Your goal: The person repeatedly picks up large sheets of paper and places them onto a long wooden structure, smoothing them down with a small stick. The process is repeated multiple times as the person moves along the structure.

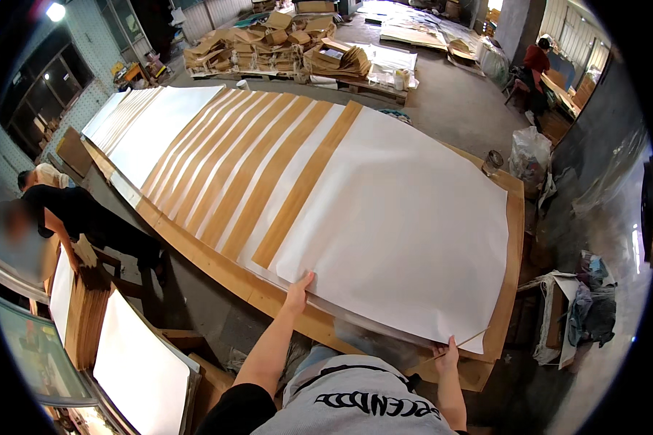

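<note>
A large white sheet (pixel 413 217) lies on top of a long table, its near edge towards me. My left hand (pixel 296 293) grips that edge near the sheet's left corner, thumb on top. At the near right corner my right hand (pixel 448 357) is closed around a thin brown stick (pixel 474 338), fingertips against the sheet's edge. To the left, more white sheets alternate with brown strips (pixel 295 196) in an overlapping fan running to the table's far end. What lies under the top sheet is mostly hidden.
The wooden table edge (pixel 261 299) borders the sheets. A glass jar (pixel 492 162) stands at the right corner. On the left, a person in black (pixel 101 217) bends over stacked boards (pixel 91 326). Cardboard piles (pixel 261 47) fill the back; another person (pixel 535 61) sits far right.
</note>
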Available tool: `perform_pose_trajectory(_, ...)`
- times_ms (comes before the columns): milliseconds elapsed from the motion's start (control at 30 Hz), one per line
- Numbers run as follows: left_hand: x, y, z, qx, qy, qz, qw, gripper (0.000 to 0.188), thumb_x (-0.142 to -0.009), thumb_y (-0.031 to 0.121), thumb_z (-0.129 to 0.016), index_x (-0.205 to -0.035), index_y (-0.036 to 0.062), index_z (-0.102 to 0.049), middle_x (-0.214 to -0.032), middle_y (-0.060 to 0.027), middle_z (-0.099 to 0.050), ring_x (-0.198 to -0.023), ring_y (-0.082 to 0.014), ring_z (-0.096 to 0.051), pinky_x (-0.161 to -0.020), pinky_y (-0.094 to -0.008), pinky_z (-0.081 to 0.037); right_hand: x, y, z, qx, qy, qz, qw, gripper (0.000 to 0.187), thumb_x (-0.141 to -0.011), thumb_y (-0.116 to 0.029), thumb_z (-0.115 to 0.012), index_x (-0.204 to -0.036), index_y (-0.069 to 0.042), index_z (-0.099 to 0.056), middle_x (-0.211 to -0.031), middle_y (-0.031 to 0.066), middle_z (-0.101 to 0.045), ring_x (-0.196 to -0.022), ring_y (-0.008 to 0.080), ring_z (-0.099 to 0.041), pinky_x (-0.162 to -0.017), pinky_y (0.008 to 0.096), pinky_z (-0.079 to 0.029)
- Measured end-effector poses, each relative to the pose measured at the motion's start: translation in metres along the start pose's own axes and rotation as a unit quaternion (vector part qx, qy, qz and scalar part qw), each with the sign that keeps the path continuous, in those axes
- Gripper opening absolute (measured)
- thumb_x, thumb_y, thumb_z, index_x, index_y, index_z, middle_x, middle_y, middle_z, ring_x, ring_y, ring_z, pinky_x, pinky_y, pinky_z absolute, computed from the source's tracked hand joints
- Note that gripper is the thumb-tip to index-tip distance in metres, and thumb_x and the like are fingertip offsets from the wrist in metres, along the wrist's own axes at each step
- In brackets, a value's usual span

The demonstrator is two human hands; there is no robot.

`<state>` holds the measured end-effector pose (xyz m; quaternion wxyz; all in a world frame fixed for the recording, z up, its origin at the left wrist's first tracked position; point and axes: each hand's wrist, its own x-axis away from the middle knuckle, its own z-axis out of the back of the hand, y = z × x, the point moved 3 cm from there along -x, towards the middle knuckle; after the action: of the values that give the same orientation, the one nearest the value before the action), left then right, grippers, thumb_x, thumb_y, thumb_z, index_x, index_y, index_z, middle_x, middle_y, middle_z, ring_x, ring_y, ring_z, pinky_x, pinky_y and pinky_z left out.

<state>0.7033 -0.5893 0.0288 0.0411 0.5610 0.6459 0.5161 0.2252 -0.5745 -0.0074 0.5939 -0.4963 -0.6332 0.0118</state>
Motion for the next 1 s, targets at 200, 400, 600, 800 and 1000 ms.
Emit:
perform_pose_trajectory(200,0.009,-0.002,0.023,0.071,0.022,-0.011,0.997,0.040,-0.077,0.018,-0.063,-0.109,-0.0022,-0.051,-0.105,-0.0051,-0.054,-0.098,-0.0160,-0.049,-0.084,-0.0272,-0.038,-0.024,0.011,0.015,0.043,-0.030,-0.022,0.998,0.027,-0.083,-0.030,-0.055,-0.104,-0.013,-0.049,-0.098,-0.0006,-0.053,-0.092,0.0162,-0.049,-0.080,0.0331,-0.041)
perform_pose_trajectory(400,0.015,0.000,0.016,0.113,0.031,-0.017,0.993,0.037,-0.076,0.016,-0.062,-0.107,-0.0033,-0.051,-0.104,-0.0053,-0.054,-0.096,-0.0151,-0.050,-0.082,-0.0263,-0.040,-0.028,0.010,0.019,0.088,-0.013,-0.007,0.996,0.024,-0.082,-0.034,-0.056,-0.099,-0.018,-0.052,-0.098,-0.0047,-0.054,-0.090,0.0121,-0.049,-0.080,0.0305,-0.036)
perform_pose_trajectory(600,0.012,-0.001,0.021,0.111,0.029,-0.019,0.993,0.038,-0.076,0.016,-0.062,-0.107,-0.0032,-0.051,-0.104,-0.0067,-0.055,-0.095,-0.0157,-0.051,-0.082,-0.0262,-0.040,-0.024,0.010,0.010,0.096,-0.031,0.024,0.995,0.029,-0.082,-0.031,-0.056,-0.105,-0.014,-0.049,-0.102,-0.0026,-0.052,-0.092,0.0137,-0.049,-0.079,0.0303,-0.038)
perform_pose_trajectory(800,0.017,0.015,0.047,0.020,0.076,-0.088,0.993,0.026,-0.080,0.019,-0.058,-0.096,0.0006,-0.052,-0.081,-0.0024,-0.057,-0.076,-0.0106,-0.053,-0.068,-0.0248,-0.043,-0.015,0.005,0.006,0.095,-0.014,0.018,0.995,0.034,-0.083,-0.031,-0.055,-0.109,-0.012,-0.046,-0.105,0.0002,-0.051,-0.098,0.0147,-0.046,-0.084,0.0296,-0.037)
perform_pose_trajectory(1000,0.005,0.059,0.095,-0.242,0.293,-0.269,0.885,0.018,-0.086,0.020,-0.049,-0.082,0.0031,-0.051,-0.065,-0.0038,-0.050,-0.054,-0.0111,-0.047,-0.049,-0.0242,-0.038,-0.011,0.007,0.009,0.108,-0.013,0.038,0.993,0.039,-0.081,-0.033,-0.058,-0.107,-0.006,-0.046,-0.103,0.0044,-0.050,-0.093,0.0186,-0.049,-0.088,0.0316,-0.038)
